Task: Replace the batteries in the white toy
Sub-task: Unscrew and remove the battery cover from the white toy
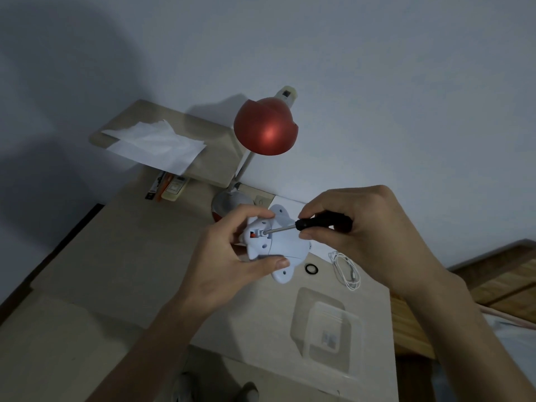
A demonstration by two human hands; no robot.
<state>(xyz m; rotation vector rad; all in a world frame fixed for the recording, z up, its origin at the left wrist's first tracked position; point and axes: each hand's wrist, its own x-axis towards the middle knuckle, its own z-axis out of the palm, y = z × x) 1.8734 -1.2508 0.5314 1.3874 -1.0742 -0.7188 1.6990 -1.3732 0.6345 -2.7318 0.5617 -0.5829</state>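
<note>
My left hand [229, 250] grips the white toy [285, 246] above the desk, underside turned up, thumb across its lower edge. A small opening with an orange part shows on the toy's left side. My right hand [362, 227] holds a screwdriver [313, 223] by its black handle. Its metal shaft points left, with the tip set into a hole on the toy next to the orange part. No batteries are clearly visible.
A red desk lamp [265, 129] stands behind the toy. A black ring [311, 268] and a coiled white cable [346, 271] lie on the beige desk [130, 256]. A clear plastic box [330, 338] with small parts sits front right. A shelf holding white paper [156, 146] is back left.
</note>
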